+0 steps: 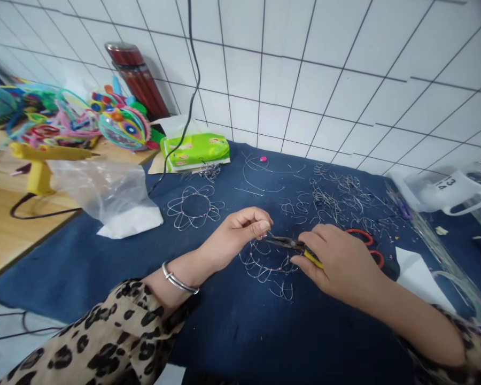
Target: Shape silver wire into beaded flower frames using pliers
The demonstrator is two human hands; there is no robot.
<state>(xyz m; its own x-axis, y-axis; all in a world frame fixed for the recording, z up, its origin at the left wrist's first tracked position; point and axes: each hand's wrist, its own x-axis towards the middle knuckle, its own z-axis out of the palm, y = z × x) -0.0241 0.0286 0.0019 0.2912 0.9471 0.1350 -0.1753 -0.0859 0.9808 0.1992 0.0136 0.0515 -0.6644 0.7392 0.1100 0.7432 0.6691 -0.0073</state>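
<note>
My left hand (246, 229) pinches a thin piece of wire between thumb and forefinger. Around the yellow handles of a pair of pliers (291, 243) my right hand (332, 256) is closed, and the jaws point left, close to my left fingertips. Below the jaws, on the blue cloth, lies a ring of looped wire (264, 267) with small pink dots along it. A small bent wire piece (282, 290) rests just in front of that ring. To the left is a flower-shaped wire ring (195, 206) lying flat.
Bent wire pieces (328, 195) lie scattered at the back right, near red-handled scissors (379, 259) and a white measuring jug (444, 190). Leftward are a plastic bag (112, 198), a green tissue pack (196, 151), a yellow glue gun (40, 166) and a red flask (138, 80).
</note>
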